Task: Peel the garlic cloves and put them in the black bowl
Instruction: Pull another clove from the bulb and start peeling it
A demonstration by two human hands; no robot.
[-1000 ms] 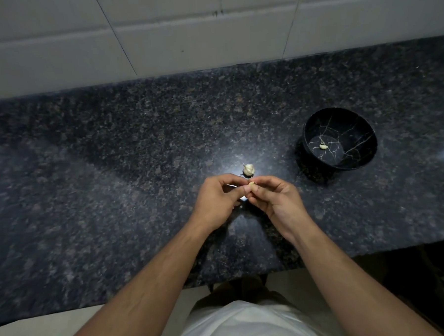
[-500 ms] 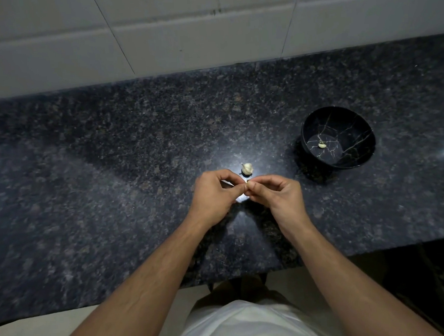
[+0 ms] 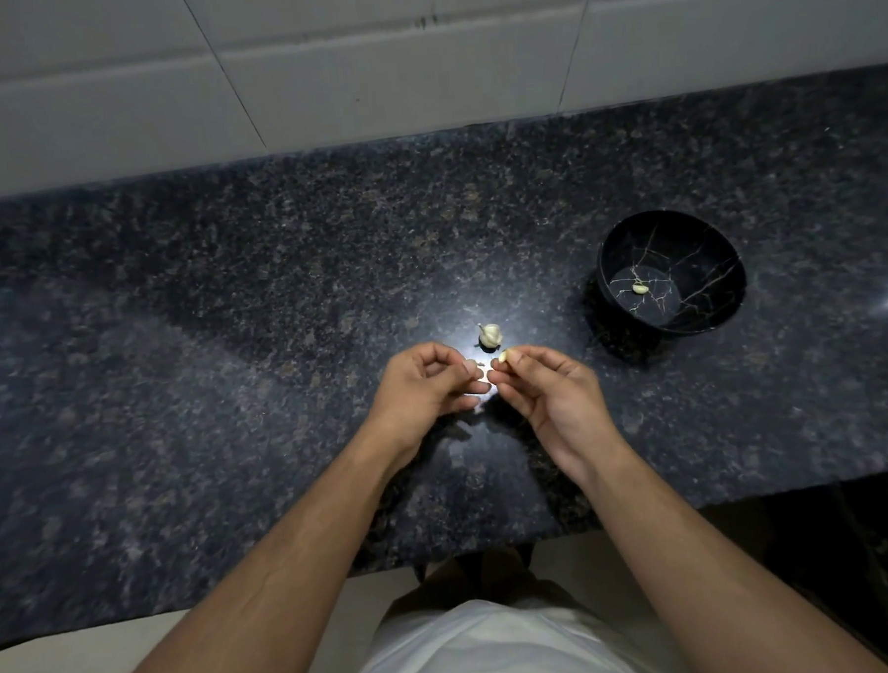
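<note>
My right hand [image 3: 542, 387] pinches a small pale garlic clove [image 3: 503, 356] between thumb and fingertips, just above the dark granite counter [image 3: 226, 347]. My left hand [image 3: 424, 388] hovers a finger's width to its left with fingers curled; whether it holds a scrap of skin I cannot tell. A piece of garlic bulb [image 3: 489, 334] stands on the counter just behind my fingertips. To the right sits the black bowl [image 3: 722, 291], with one peeled clove [image 3: 640, 288] on its bottom.
A white tiled wall [image 3: 366, 67] rises behind the counter. The counter's front edge runs just below my forearms. A bright light reflection lies on the stone under my fingers.
My two hands were joined at the fingertips on the clove; now they have drawn slightly apart, and the clove stays in my right hand.
</note>
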